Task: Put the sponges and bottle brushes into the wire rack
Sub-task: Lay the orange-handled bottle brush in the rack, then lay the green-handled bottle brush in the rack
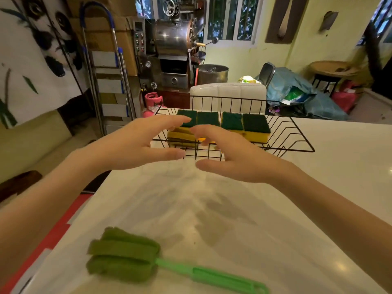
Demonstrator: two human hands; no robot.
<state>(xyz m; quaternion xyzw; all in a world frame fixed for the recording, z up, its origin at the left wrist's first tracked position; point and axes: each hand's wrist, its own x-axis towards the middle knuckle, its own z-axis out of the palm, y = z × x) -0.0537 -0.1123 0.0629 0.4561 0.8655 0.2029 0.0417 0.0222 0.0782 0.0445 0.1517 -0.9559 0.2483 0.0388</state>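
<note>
Both hands hang over the bench in front of the wire rack [292, 132], and neither holds anything. The left hand [135, 145] has its fingers spread wide and slightly curled, palm turned toward the right, with the fingertips reaching over the rack's near left corner above the sponges there. Whether they touch the wire or a sponge cannot be told. The right hand [231, 158] is likewise spread, thumb low and fingers arched apart, its fingertips over the near rail of the rack, close to the yellow side of a sponge; contact cannot be told here either. The two hands are near each other, thumbs almost facing.

The black wire rack stands at the far edge of the white bench [318, 187]. Inside it four green-topped sponges [254, 124] lie flat in a row on yellow bases, side by side and touching, along the far side of the rack. Under and just in front of the left ones, more yellow sponges [182, 135] are stacked; the hands cover part of them, so their count is unclear.

One bottle brush [131, 259] lies on the bench near its near left corner, well apart from the rack, its green foam head toward the left and its lighter green plastic handle pointing right toward the near edge.

No readable writing or brand shows on any of these things.
</note>
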